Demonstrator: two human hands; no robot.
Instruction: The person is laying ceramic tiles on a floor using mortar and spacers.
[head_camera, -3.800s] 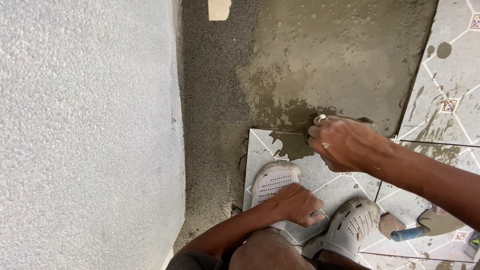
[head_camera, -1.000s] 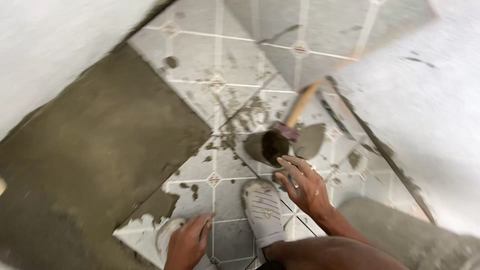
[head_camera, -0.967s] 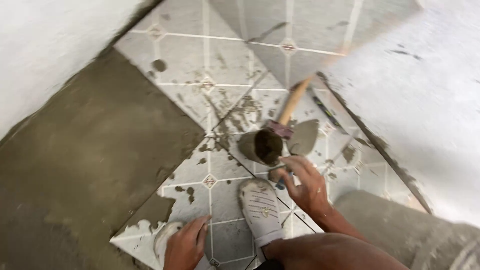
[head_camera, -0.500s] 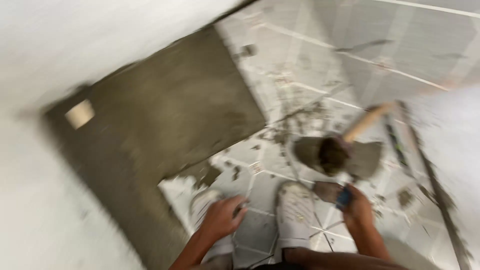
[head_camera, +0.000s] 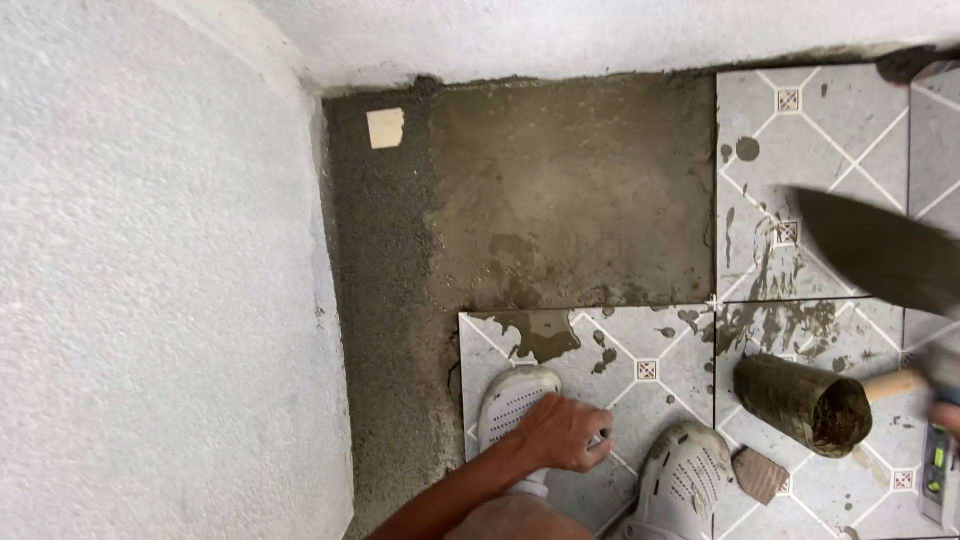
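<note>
My left hand (head_camera: 565, 435) rests with bent fingers on a grey patterned floor tile (head_camera: 640, 345) smeared with mortar, next to my white clog (head_camera: 512, 400); it holds nothing. Only a blurred sliver of my right hand (head_camera: 948, 412) shows at the right edge. It grips a trowel whose dark blade (head_camera: 880, 250) hovers, blurred, over the laid tiles on the right. A mortar-caked rubber mallet (head_camera: 800, 400) with a wooden handle lies on the tile between my hands.
A wet mortar bed (head_camera: 570, 200) fills the corner beyond the tile, with a small beige tile scrap (head_camera: 385, 128) at its far left. White rough walls (head_camera: 150, 300) stand left and ahead. A tile shard (head_camera: 760, 472), a spirit level (head_camera: 935, 470) and my other clog (head_camera: 690, 480) are near.
My view swung back from the tiled floor towards the corner. My right hand reached to the tools by the mallet, took the trowel and lifted it; my left hand stayed on the tile.
</note>
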